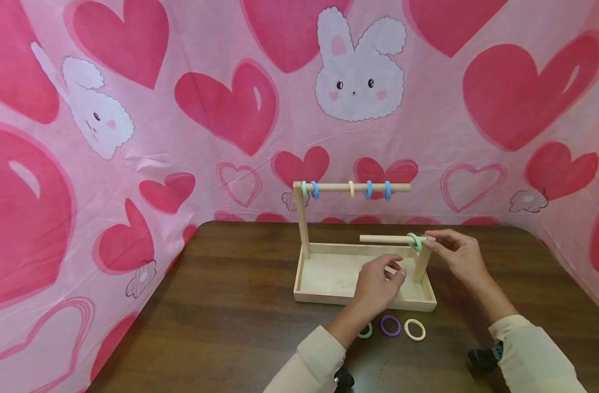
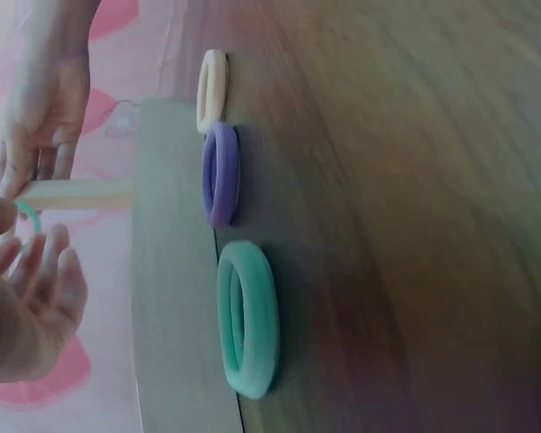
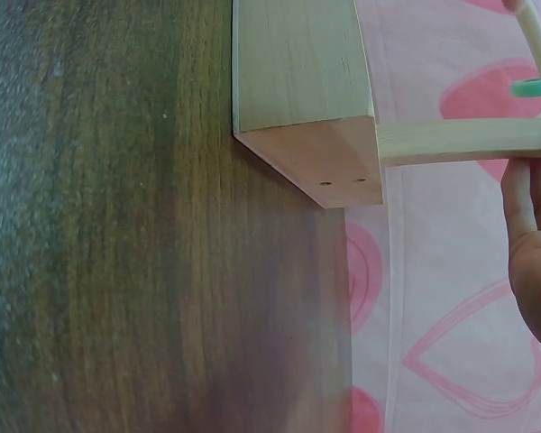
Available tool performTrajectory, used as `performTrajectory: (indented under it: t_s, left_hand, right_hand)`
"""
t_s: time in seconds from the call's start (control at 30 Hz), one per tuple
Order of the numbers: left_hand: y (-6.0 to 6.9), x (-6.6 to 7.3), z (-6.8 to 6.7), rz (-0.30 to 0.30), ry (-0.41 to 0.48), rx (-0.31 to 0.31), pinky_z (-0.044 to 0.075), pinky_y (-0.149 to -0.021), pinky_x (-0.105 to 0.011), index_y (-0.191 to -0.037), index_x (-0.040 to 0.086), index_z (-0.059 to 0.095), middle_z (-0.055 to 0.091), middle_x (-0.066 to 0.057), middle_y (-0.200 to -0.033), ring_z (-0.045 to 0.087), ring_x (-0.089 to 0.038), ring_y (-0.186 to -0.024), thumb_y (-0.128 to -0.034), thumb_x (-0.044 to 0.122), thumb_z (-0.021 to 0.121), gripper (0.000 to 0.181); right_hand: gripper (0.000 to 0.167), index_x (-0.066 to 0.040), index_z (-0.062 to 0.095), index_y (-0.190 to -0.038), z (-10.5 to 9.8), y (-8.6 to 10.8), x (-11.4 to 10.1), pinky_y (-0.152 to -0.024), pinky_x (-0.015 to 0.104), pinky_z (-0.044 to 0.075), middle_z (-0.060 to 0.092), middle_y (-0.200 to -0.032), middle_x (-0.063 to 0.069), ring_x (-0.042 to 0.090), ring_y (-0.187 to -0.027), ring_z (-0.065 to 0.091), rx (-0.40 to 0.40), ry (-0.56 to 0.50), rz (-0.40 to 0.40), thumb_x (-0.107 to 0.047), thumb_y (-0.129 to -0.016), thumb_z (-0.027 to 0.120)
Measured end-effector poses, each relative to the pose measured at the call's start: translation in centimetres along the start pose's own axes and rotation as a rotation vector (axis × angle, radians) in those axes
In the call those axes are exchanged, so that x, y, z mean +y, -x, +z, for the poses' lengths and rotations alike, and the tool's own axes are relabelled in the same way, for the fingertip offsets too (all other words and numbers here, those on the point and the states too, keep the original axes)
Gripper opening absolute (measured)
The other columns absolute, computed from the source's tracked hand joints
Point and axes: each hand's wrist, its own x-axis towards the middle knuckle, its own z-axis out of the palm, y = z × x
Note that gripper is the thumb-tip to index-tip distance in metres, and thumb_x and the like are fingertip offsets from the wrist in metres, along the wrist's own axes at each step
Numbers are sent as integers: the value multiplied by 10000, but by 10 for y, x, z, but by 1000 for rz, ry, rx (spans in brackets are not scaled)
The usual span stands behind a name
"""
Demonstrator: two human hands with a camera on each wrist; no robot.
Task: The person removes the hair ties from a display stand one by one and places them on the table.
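Note:
A pale wooden stand has a tray base (image 1: 324,297), a tall post with an upper rod (image 1: 333,187), and a shorter post with a lower rod (image 1: 383,239). My right hand (image 1: 458,254) grips the top of the short post (image 3: 451,142), thumb in front and fingers behind. A green ring (image 1: 415,242) hangs on the lower rod close to that post. Over the tray's front part, my left hand (image 1: 380,281) has loosely bent fingers and nothing in them; its fingertips (image 2: 70,271) are apart from the green ring.
Blue rings (image 1: 369,190), a cream ring (image 1: 351,190) and a green ring (image 1: 304,190) hang on the upper rod. In front of the tray, a green ring (image 2: 248,317), a purple ring (image 1: 390,326) and a cream ring (image 1: 415,330) lie on the brown table (image 1: 220,327).

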Motion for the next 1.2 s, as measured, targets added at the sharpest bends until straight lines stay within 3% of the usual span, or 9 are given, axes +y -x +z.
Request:
performTrajectory:
  t_s: [0.2,0.47,0.97,1.2]
  left_hand:
    - [-6,6,12,-15,22,96,473,-597,-94,-1162,160,748,761,5,-962,609,77,-709,-920,197,734,246]
    - [-14,10,27,63,-27,223,428,-590,-36,-1086,142,777,757,6,-890,603,89,-670,-876,176,774,213]
    - [-29,12,35,92,-139,265,357,-547,-11,-1064,166,811,786,33,-762,509,147,-571,-877,218,781,196]
    - [-30,14,41,118,-140,306,312,-506,-21,-1031,201,824,754,45,-688,405,164,-527,-858,205,799,174]
  right_hand:
    - [229,24,752,-1068,0,0,0,-683,68,508,716,-878,-293,-120,-766,632,1,-17,-5,126,-871,699]
    - [215,37,749,-1056,0,3,0,-640,77,489,712,-874,-319,-122,-732,616,19,13,10,123,-863,709]
    - [212,0,761,-1054,0,0,-2,-594,102,459,706,-860,-318,-101,-696,584,5,30,11,98,-872,715]
    - [214,68,733,-1061,1,0,-1,-585,104,453,673,-791,-274,-91,-677,558,13,34,-11,129,-857,710]
